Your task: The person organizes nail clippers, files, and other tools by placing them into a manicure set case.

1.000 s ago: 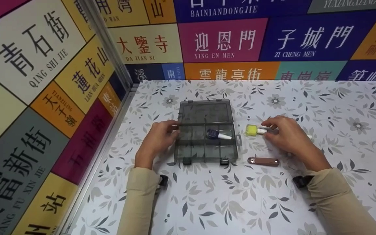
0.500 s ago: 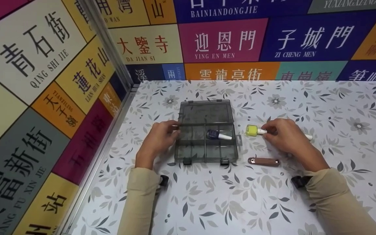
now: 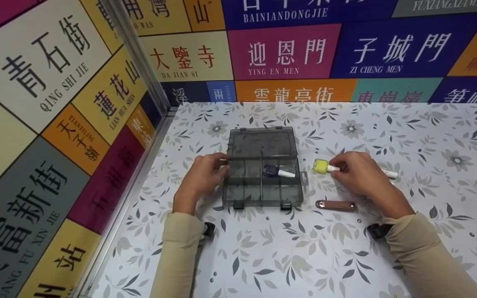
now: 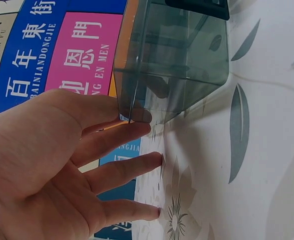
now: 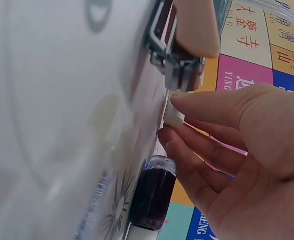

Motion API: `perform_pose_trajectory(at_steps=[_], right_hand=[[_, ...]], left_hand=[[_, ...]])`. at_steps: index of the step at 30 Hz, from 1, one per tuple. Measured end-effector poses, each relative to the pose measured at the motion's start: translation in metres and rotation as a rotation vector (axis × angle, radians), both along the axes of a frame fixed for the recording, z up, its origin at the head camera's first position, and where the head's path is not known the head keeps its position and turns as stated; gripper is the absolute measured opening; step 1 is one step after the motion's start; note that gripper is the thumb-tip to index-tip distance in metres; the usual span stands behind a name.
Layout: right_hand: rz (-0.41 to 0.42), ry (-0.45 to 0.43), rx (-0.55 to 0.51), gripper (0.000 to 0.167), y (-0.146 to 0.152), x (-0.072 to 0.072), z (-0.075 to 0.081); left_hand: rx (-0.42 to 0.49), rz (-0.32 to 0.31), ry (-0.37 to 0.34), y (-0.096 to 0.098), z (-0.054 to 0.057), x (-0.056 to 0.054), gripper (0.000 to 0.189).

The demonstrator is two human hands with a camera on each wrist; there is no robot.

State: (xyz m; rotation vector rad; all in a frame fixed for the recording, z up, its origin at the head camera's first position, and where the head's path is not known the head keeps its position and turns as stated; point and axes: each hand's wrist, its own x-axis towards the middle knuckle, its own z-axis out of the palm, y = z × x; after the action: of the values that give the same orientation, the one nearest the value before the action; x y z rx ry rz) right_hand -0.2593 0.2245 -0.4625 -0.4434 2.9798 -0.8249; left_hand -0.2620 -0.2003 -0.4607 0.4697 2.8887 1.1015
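Observation:
My left hand [image 3: 202, 178] is at the left side of a smoky clear plastic compartment case [image 3: 242, 194], lid laid back. In the left wrist view its thumb and index finger touch the case's corner [image 4: 197, 55], the other fingers extended. A dark purple nail polish bottle [image 3: 279, 171] with a white cap lies in a right-hand compartment. Right of the case, my right hand [image 3: 358, 171] pinches the white cap of a yellow nail polish bottle [image 3: 320, 166] between thumb and fingers. Behind that hand lies another dark nail polish bottle [image 5: 154, 195], mostly hidden in the head view.
A brown nail clipper [image 3: 336, 205] lies below the yellow bottle, right of the case. The leaf-patterned tabletop [image 3: 271, 256] meets sign-covered wall panels [image 3: 280, 54] at the back and left.
My right hand has shifted slightly left and closed on the yellow bottle's cap; the bottle is tilted a little more. More of the other bottle's white cap shows. The left hand stays put.

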Motion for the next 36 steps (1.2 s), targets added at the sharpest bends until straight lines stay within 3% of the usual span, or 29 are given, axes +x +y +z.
perform_pose_trajectory(at_steps=[23, 36], right_hand=[[-0.002, -0.015, 0.042, 0.027, -0.0015, 0.0016, 0.0012], [-0.014, -0.009, 0.028, 0.026, -0.0036, 0.0018, 0.0028]], left_hand=[[0.014, -0.023, -0.01, -0.0007, 0.0006, -0.0011, 0.034], [-0.006, -0.002, -0.011, -0.0004, 0.0001, -0.0013, 0.035]])
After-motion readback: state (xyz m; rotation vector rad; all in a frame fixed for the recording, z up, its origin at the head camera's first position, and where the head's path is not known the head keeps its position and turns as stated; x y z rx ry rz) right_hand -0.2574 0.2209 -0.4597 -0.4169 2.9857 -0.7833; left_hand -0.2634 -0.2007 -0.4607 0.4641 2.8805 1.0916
